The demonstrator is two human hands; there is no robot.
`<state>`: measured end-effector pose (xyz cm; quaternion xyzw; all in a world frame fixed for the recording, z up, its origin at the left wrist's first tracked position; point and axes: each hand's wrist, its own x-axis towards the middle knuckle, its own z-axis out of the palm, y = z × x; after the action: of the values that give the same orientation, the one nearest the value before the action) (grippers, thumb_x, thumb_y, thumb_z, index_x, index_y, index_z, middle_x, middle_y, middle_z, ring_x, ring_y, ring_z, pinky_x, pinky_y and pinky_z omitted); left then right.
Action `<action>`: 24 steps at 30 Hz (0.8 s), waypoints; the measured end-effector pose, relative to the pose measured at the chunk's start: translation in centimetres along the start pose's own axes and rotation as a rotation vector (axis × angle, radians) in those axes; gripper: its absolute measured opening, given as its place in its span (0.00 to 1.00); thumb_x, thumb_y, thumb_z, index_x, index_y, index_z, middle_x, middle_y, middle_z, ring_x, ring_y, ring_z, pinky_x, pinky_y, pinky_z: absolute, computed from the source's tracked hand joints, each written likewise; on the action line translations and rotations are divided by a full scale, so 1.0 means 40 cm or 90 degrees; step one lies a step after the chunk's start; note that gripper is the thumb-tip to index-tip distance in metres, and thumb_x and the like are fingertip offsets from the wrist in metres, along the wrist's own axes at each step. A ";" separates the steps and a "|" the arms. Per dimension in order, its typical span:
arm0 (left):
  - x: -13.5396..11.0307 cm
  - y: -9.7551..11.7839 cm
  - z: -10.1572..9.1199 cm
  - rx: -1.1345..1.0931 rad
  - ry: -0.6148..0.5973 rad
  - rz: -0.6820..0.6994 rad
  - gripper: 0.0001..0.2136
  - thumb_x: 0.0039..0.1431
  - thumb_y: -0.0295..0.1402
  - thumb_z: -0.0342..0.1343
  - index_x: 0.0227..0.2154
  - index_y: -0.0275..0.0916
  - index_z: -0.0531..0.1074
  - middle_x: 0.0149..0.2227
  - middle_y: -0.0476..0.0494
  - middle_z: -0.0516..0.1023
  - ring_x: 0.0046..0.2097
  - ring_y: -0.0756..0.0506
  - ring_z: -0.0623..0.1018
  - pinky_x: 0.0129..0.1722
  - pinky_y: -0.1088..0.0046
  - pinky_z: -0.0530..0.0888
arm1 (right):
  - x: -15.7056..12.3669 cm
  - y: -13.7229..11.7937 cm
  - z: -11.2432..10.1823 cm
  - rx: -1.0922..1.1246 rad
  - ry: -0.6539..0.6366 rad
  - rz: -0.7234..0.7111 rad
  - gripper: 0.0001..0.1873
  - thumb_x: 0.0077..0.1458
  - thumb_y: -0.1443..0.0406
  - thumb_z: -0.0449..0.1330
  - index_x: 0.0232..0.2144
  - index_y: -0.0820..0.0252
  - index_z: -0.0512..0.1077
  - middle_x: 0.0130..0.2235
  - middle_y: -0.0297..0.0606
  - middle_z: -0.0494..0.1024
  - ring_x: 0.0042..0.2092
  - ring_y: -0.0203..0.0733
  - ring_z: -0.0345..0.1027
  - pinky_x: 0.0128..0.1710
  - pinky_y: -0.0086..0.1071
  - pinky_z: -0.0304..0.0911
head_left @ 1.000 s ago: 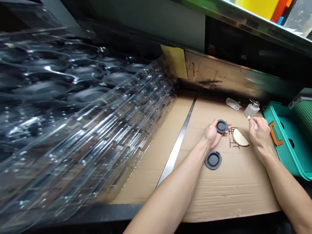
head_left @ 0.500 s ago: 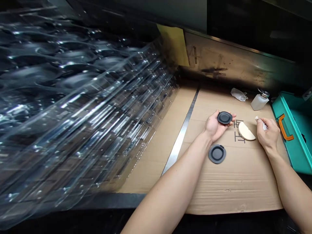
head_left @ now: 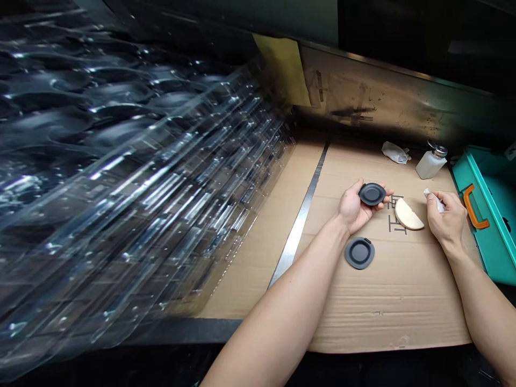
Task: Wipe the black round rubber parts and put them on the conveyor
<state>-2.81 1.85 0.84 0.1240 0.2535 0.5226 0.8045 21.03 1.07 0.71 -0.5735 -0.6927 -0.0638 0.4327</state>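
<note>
My left hand (head_left: 353, 207) grips a round dark grey disc (head_left: 371, 193) just above the cardboard sheet (head_left: 387, 290), fingers curled round its rim. A second identical dark disc (head_left: 359, 252) lies flat on the cardboard below that hand. My right hand (head_left: 445, 217) is closed on a small white wad (head_left: 433, 197), held off to the right. Between my two hands rests a pale half-round piece (head_left: 407, 216) beside printed black characters.
A tall slanted stack of clear plastic trays (head_left: 121, 177) fills the left side. A white pump bottle (head_left: 431, 162) and a crumpled white wipe (head_left: 395, 153) sit at the back. A teal bin (head_left: 489, 215) with an orange handle stands at right. A metal strip (head_left: 300, 226) crosses the cardboard.
The view has dropped and shifted slightly. My right hand drew back from near the pump bottle toward the bin side. My left hand keeps the disc in about the same place.
</note>
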 end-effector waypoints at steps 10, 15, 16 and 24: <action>-0.004 -0.004 0.005 0.040 -0.035 -0.014 0.25 0.73 0.39 0.35 0.42 0.25 0.75 0.39 0.22 0.82 0.32 0.42 0.80 0.26 0.72 0.70 | 0.005 0.023 -0.006 -0.052 -0.067 0.049 0.15 0.63 0.57 0.56 0.36 0.58 0.79 0.39 0.43 0.81 0.44 0.48 0.73 0.46 0.40 0.64; -0.002 -0.013 -0.004 0.040 -0.085 -0.027 0.24 0.73 0.40 0.39 0.46 0.25 0.75 0.43 0.23 0.82 0.38 0.40 0.82 0.31 0.70 0.74 | -0.002 -0.073 -0.014 -0.083 -0.084 -0.065 0.33 0.59 0.51 0.61 0.62 0.57 0.66 0.61 0.49 0.71 0.60 0.59 0.62 0.58 0.53 0.56; -0.003 -0.015 -0.006 0.041 -0.100 -0.040 0.23 0.73 0.40 0.39 0.47 0.26 0.74 0.43 0.25 0.82 0.39 0.40 0.82 0.33 0.69 0.75 | -0.007 -0.106 -0.008 -0.049 -0.117 -0.101 0.37 0.58 0.50 0.62 0.65 0.56 0.62 0.63 0.49 0.68 0.62 0.59 0.60 0.59 0.53 0.56; -0.026 -0.027 -0.021 0.062 -0.202 -0.071 0.23 0.74 0.41 0.38 0.52 0.31 0.73 0.44 0.32 0.82 0.42 0.40 0.83 0.44 0.63 0.78 | -0.034 -0.220 0.018 0.121 -0.193 -0.134 0.20 0.59 0.66 0.59 0.53 0.52 0.71 0.50 0.38 0.80 0.51 0.49 0.71 0.53 0.44 0.59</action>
<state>-2.75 0.40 -0.10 0.2294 0.1550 0.4380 0.8553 13.15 -2.47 2.92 -0.4576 -0.8088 0.0438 0.3668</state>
